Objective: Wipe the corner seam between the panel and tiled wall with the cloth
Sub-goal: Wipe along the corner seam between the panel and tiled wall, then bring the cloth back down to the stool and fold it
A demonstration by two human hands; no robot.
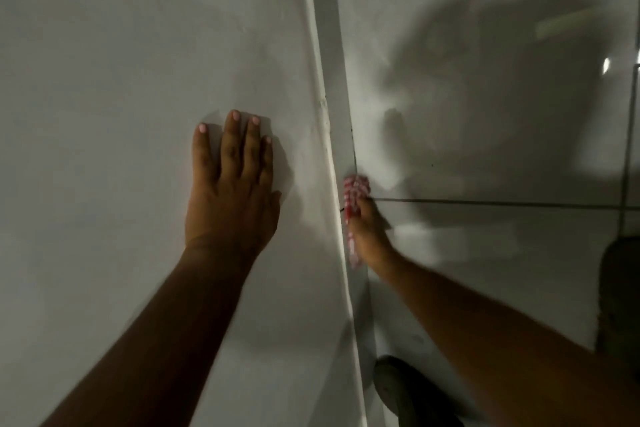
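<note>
Red-and-white checked cloth point(355, 198) is bunched in the right hand point(369, 236), whose fingers are curled closed around it, and the wad is pushed into the corner seam point(350, 149) where the white panel point(138, 62) meets the tiled wall point(485, 132). A tail of the fabric trails down along the wrist, close to the panel's edge. The cloth sits about level with a horizontal grout line point(502, 203) in the tiles, roughly midway up the visible length of the seam.

Bunching it this way looks deliberate: a tight wad has a narrow nose that can get into the recess, where a flat cloth would only skim the two faces. The hand and fabric are blurred, which suits a stroke in progress (up or down cannot be told from this one view).

Over on the panel, the left hand point(232, 184) lies flat and empty, fingers extended and close together, palm against the painted face, well apart from the seam. My reading is that it braces the body and perhaps steadies the panel against the push of the wiping arm.

Small dark specks show along the seam above the cloth, so that stretch probably needs attention yet. Light is dim, and shadows of the arms fall across the glossy tiles.
</note>
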